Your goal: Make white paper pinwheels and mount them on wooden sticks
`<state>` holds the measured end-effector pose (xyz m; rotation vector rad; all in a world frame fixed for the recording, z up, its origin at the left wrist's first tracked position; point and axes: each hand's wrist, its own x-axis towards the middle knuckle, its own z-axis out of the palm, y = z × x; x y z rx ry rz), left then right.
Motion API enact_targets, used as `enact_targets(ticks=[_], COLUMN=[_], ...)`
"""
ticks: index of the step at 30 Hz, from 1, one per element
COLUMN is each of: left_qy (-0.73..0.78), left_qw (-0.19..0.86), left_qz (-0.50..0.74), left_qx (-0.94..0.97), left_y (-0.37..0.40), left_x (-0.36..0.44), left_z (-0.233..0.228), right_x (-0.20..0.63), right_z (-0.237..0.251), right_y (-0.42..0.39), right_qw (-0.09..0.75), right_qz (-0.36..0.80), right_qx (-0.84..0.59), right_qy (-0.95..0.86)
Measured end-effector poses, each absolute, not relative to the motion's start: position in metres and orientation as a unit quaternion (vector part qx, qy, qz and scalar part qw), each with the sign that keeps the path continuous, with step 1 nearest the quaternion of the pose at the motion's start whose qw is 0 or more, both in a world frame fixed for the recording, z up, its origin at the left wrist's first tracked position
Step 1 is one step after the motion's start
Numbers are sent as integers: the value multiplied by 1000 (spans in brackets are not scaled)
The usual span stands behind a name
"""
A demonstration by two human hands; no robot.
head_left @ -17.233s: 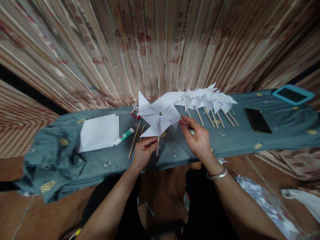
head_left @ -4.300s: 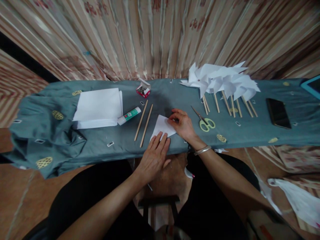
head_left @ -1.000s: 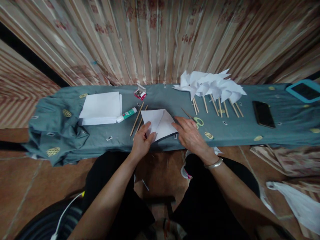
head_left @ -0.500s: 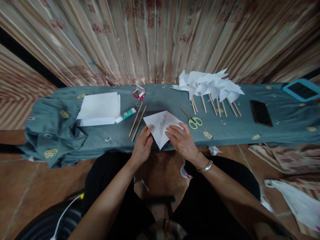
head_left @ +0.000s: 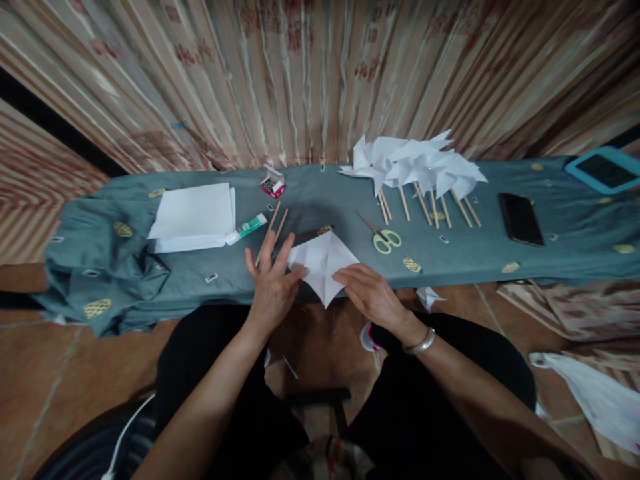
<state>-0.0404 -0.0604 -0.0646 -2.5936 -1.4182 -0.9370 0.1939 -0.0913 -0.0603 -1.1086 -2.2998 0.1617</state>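
A white paper sheet (head_left: 325, 260), folded into a diamond shape, lies at the front edge of the table covered in grey-green cloth (head_left: 465, 257); its lower tip hangs over the edge. My left hand (head_left: 273, 287) is at the sheet's left corner with fingers spread and the thumb touching the paper. My right hand (head_left: 370, 293), with a silver bangle at the wrist, grips the sheet's lower right edge. Two wooden sticks (head_left: 275, 225) lie just beyond my left fingers.
A stack of white paper (head_left: 193, 212), a glue stick (head_left: 245, 229) and a small red pin box (head_left: 271, 183) lie left. Green-handled scissors (head_left: 384, 238), several white pinwheels (head_left: 415, 163), a black phone (head_left: 520, 219) and a blue-cased tablet (head_left: 603, 170) lie right. Patterned curtain behind.
The finished pinwheel went onto the pile at the right. A new sheet was folded, opened and turned; my left fingers have now spread and my right hand has slid to its lower right edge.
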Motion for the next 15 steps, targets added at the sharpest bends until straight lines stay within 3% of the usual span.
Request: enact_targets(ticks=[6, 15], left_qy=[-423, -447], left_qw=[-65, -142], left_qz=[-321, -327], left_qx=[-845, -820], left_y=[-56, -45], left_x=[-42, -37], left_z=[-69, -75], right_x=[203, 208], right_z=[-58, -66], right_y=[-85, -73], right_qw=[337, 355], right_qz=[237, 315], right_qx=[-537, -611], right_qy=[-736, -634])
